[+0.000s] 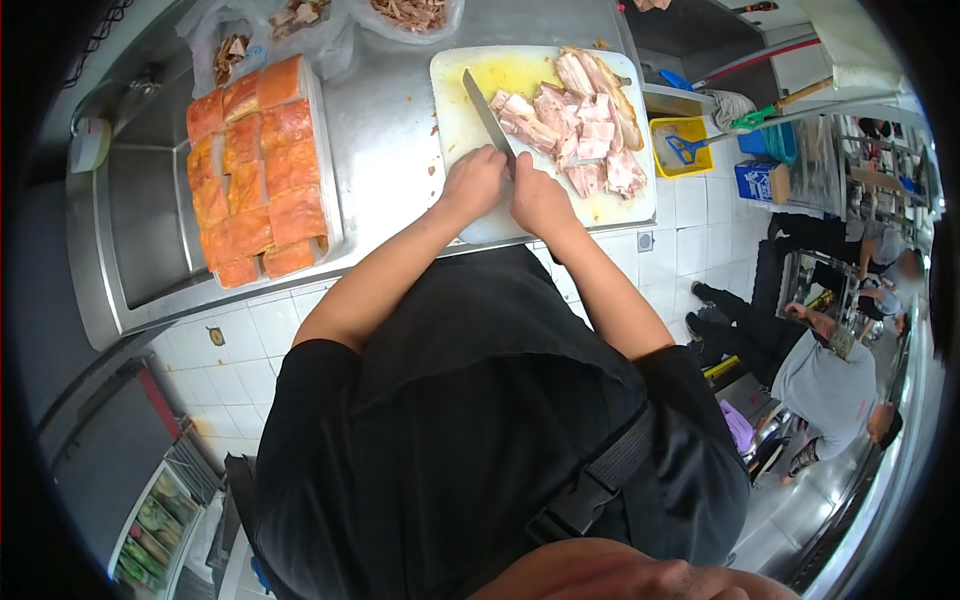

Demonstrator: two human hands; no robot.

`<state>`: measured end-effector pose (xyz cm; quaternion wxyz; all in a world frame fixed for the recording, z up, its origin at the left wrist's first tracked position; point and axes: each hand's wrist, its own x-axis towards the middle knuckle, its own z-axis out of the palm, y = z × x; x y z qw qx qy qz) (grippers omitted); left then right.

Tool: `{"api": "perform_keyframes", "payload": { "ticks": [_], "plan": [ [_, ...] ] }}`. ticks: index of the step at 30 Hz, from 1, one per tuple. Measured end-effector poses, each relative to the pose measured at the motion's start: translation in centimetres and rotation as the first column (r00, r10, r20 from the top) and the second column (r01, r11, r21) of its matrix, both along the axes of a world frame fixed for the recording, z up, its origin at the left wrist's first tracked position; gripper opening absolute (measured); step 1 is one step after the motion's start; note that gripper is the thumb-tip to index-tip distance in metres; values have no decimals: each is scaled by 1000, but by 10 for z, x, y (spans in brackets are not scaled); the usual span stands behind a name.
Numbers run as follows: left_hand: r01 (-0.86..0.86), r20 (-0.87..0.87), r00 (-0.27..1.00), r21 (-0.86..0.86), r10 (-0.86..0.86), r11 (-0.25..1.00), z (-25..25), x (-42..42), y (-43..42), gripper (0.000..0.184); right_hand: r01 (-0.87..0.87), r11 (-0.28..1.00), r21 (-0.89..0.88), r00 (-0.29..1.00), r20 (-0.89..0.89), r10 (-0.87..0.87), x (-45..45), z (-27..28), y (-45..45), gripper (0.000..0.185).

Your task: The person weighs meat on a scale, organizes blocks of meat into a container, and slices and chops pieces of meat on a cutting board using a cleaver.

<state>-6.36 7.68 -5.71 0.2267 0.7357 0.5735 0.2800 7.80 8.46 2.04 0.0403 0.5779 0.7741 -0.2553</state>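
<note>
My right hand [541,200] is wrapped round the handle of a kitchen knife [487,112], whose long blade points away and to the left over the white cutting board [450,205]. Close against it, my left hand [474,184] has its fingers curled in beside the base of the blade. What those fingers hold, if anything, is hidden. Chopped pork pieces [590,140] lie in a loose pile to the right of the blade. Along the pile's far right edge rests a longer strip of pork [618,95]. Yellowish grease smears the board.
Left of the board, a tray stacked with browned roast pork blocks [265,165] stands beside a sink [150,225]. Plastic bags of meat scraps [410,12] sit at the back. A yellow basin [680,128] is off to the right. Other people [825,375] are farther right.
</note>
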Motion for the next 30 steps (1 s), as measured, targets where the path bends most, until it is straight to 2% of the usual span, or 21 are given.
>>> {"api": "perform_keyframes", "payload": {
  "ticks": [3, 5, 9, 12, 15, 17, 19, 21, 22, 23, 25, 30],
  "plan": [
    [10, -15, 1000, 12, -10, 1000, 2, -2, 3, 10, -16, 1000, -10, 1000, -17, 16, -3, 17, 5, 21],
    [-21, 3, 1000, 67, 21, 998, 1, 1, -3, 3, 25, 998, -52, 1000, -6, -25, -4, 25, -5, 21],
    [-8, 2, 1000, 63, 8, 998, 2, 1, -7, 2, 32, 999, 25, 996, -84, -30, 2, -13, 1, 22],
    [14, -43, 999, 66, -11, 998, 4, -4, 1, 4, 13, 1000, 19, 992, -125, -11, 16, 0, 16, 23],
    [-31, 15, 999, -7, 31, 999, 4, 2, -10, 9, 135, 981, 138, 958, -271, -94, 39, 38, 11, 23],
    [-16, 116, 993, 171, -4, 985, 20, 11, -8, 15, 179, 973, 142, 950, -281, -134, 59, 45, 17, 24],
    [26, 67, 997, 235, -42, 972, 25, 33, -4, 21, 176, 976, 130, 952, -274, -136, 72, 48, 25, 24],
    [192, -41, 981, 259, -188, 947, 20, 52, -3, 23, 154, 982, 106, 957, -262, -122, 83, 49, 29, 25],
    [216, -67, 976, 201, -206, 956, 20, 56, -4, 20, 129, 984, 127, 962, -257, -93, 88, 49, 31, 25],
    [201, -75, 979, 204, -190, 958, 20, 56, -4, 20, 104, 984, 147, 965, -254, -64, 93, 49, 34, 26],
    [205, -136, 972, 90, -192, 975, 16, 46, -11, 15, 114, 985, 127, 954, -292, -73, 105, 48, 38, 26],
    [-10, -106, 994, 172, 28, 985, 11, 16, -29, 14, 138, 990, 40, 931, -346, -116, 138, 45, 45, 28]
  ]
}}
